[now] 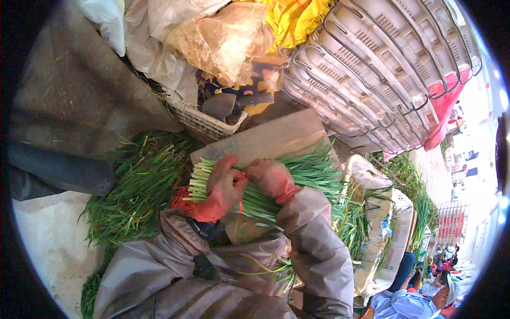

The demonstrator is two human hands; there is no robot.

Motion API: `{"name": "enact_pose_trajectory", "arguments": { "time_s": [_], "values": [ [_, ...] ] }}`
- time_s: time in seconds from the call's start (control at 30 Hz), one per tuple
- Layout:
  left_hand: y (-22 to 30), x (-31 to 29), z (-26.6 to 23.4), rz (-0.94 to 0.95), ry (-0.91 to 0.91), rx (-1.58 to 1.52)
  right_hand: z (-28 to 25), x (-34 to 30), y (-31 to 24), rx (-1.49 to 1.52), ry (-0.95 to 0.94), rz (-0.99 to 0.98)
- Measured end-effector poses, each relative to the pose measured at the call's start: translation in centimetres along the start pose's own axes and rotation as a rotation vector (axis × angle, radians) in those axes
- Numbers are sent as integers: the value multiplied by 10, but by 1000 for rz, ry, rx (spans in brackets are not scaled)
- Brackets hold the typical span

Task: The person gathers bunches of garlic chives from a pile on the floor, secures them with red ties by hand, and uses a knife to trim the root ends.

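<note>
Where the wooden board [271,129] lies slanted before me, the bundle of green stalks [255,199] rests across it, pale cut ends to my left and leafy tips fanning to my right. My left hand [227,185] lies over the stalks near those pale ends, thumb and fingers curled toward each other; my right hand [270,176] is just beside it on the bundle, fingers folded in. A red strip [240,205] shows at the stalks between my hands, but I cannot tell whether either grip is closed on it. Red strands [183,198] lie tangled by my left wrist.

The board's bare upper part is brown and worn. Left of it a heap of loose greens [138,183] spreads over the pale floor [56,228], below a big dark sheet [79,80]. Beyond the board sits a pale basket [204,119], with crumpled brown wrapping [223,42] and a yellow sack [297,21] behind. White crates with metal handles [366,64] lean at upper right, a pinkish-red mesh [443,111] hanging off them. Nearer on my right, leaves drape over whitish crates [372,266]; past these, a person in light blue [396,307] is low at the bright edge of the room.
</note>
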State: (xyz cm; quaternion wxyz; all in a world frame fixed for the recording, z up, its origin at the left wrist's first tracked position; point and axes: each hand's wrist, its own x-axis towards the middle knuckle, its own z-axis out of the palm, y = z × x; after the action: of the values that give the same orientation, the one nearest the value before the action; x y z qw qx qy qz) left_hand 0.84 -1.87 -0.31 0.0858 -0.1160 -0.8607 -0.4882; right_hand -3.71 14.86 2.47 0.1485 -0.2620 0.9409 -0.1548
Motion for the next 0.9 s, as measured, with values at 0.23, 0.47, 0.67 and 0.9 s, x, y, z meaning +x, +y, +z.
{"name": "enact_pose_trajectory", "arguments": {
  "time_s": [0.23, 0.47, 0.67, 0.9],
  "values": [
    [-4, 7, 1, 4, -39, -18, -27, -3, -19, 550, -46, 101],
    [-2, 10, -1, 5, -54, 45, -15, 0, -8, 702, -76, 185],
    [-23, 8, 15, 50, 32, -18, -16, 5, -3, 1026, -187, 131],
    [-9, 11, 8, 13, -20, 66, -4, 0, 13, 822, -163, 127]
  ]
}}
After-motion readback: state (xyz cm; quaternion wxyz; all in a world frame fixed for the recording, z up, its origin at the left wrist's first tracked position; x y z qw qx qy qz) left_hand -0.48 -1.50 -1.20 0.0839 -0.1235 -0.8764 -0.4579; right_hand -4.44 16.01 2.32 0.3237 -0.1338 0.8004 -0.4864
